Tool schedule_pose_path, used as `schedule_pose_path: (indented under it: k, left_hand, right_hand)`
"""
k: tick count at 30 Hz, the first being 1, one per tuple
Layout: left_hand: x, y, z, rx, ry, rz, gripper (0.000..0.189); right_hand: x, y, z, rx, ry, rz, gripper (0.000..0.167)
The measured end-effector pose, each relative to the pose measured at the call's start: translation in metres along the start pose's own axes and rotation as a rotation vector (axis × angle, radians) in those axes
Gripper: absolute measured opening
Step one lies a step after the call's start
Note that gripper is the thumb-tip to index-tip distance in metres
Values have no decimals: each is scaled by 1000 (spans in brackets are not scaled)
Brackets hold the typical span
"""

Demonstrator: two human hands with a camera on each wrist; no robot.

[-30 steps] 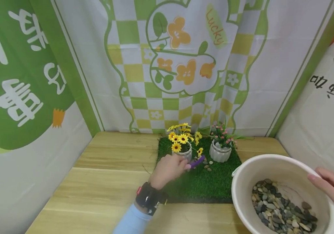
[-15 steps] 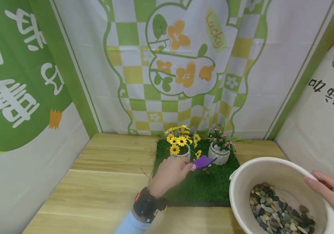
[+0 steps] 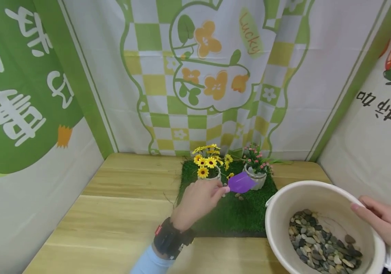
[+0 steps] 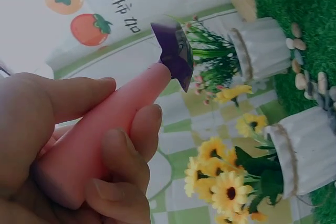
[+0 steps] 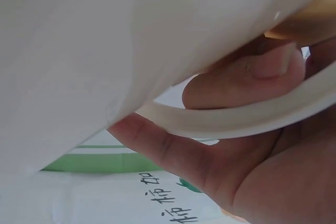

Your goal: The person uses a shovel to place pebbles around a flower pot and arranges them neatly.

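Observation:
My left hand (image 3: 198, 201) holds a small toy shovel by its tapered pink handle (image 4: 110, 124), fingers wrapped around it. Its purple blade (image 3: 241, 182) points right and overlaps the pot of pink flowers (image 3: 259, 180) in the head view. Beside the hand stands a white pot of yellow flowers (image 3: 210, 163), partly hidden by it. At the right, my right hand (image 3: 385, 220) grips the edge of a cream bucket (image 3: 335, 203), thumb over the rim. The bucket's handle (image 5: 226, 121) passes between the fingers in the right wrist view. Grey and tan pebbles (image 3: 318, 243) lie inside the tilted bucket.
An artificial grass mat (image 3: 231, 220) covers part of the wooden table (image 3: 113, 213). Several loose pebbles (image 4: 302, 80) lie on it near the two pots. Printed cloth (image 3: 212, 125) hangs behind the table and on both sides.
The shovel blade has moved rightward and turned, so its broad purple face shows more. My left hand shifted only slightly, and the right hand still holds the bucket.

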State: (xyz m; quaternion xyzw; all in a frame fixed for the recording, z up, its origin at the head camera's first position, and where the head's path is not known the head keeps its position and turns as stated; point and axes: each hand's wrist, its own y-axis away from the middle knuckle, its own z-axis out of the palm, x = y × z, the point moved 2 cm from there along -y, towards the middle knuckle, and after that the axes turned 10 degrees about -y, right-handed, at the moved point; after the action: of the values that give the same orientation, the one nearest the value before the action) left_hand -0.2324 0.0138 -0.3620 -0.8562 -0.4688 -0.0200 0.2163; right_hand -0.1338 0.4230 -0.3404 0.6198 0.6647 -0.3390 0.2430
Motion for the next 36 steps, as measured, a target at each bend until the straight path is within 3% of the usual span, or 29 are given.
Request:
schedule_pose_path:
  k: [4, 12, 18, 23, 31, 36]
  left_hand:
    - [5, -1, -5, 3, -5, 1, 28]
    - [13, 7, -10, -101, 68, 34, 31]
    - [14, 7, -26, -49, -6, 78, 25]
    - [18, 10, -38, -29, -7, 111, 21]
    - [31, 12, -48, -51, -62, 279, 22]
    - [35, 10, -47, -24, -71, 318, 27]
  right_hand:
    - [1, -1, -1, -22, 8, 32, 22]
    - [10, 10, 3, -35, 21, 15, 20]
    - [4, 0, 2, -59, 73, 62, 27]
    - [-2, -4, -1, -60, 117, 28, 25]
    - [-4, -8, -1, -77, 104, 5, 21]
    - [-5, -10, -1, -88, 101, 0, 21]
